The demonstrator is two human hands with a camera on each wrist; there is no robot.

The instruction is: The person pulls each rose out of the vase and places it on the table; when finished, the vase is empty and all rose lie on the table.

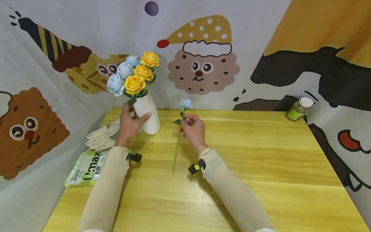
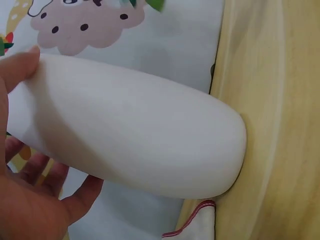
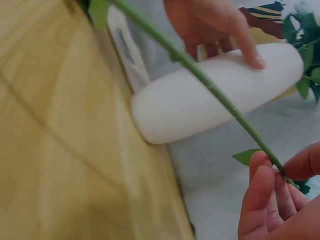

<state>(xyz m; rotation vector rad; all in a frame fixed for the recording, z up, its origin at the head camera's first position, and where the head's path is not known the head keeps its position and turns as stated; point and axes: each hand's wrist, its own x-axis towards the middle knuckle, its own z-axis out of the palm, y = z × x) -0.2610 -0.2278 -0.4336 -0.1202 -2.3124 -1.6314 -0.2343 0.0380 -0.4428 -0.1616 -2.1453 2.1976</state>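
My left hand [image 1: 130, 125] holds a white vase [image 1: 151, 117] near its upper part, thumb on the front and fingers curled behind. The vase stands on the table, with yellow roses [image 1: 135, 84] and light blue roses [image 1: 116, 84] in its mouth. In the left wrist view, the smooth side of the vase [image 2: 145, 130] fills the middle. To the right of the vase, my right hand [image 1: 195, 129] pinches a single light blue rose [image 1: 185, 103] by its green stem, just under the leaves. The long stem [image 3: 220, 95] crosses in front of the vase in the right wrist view.
White gloves [image 1: 99, 137] with grey patches lie left of the vase. Nearer on the left is a green plastic packet [image 1: 82, 169], partly behind my left sleeve. A small jar [image 1: 299, 109] with a white lid stands at the table's back right. A cartoon-printed cloth [image 1: 249, 19] hangs behind the table.
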